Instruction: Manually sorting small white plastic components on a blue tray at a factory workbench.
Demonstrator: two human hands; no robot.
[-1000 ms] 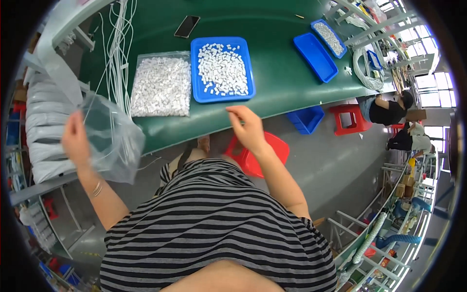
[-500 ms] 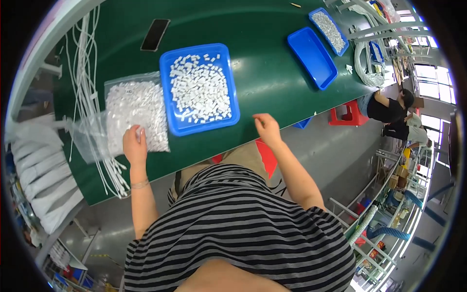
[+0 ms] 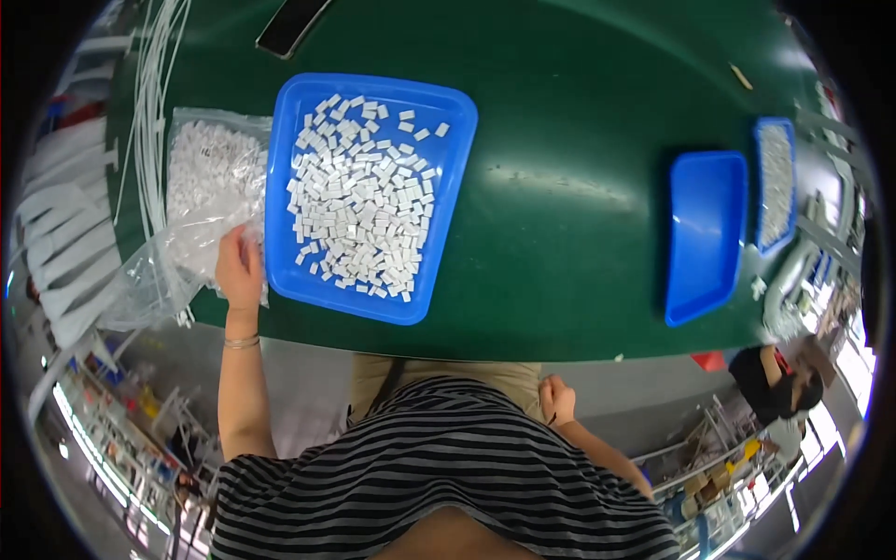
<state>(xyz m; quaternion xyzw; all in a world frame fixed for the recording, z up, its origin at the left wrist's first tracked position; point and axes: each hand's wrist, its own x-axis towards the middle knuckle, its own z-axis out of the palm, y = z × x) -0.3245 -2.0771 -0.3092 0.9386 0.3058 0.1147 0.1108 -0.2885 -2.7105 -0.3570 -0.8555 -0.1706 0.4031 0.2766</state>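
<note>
Left grip (image 3: 241, 268) narrow around clear film (image 3: 149, 280), dark mark (image 3: 205, 151) on filled bag (image 3: 217, 173) illegible

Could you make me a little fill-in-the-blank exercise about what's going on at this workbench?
1. The large tray holding small white pieces is coloured ____.
2. Nearer the filled bag is the person's ____ hand.
3. The phone lies on a table coloured ____.
4. The shirt is patterned with ____.

Missing words: blue; left; green; stripes.
</note>
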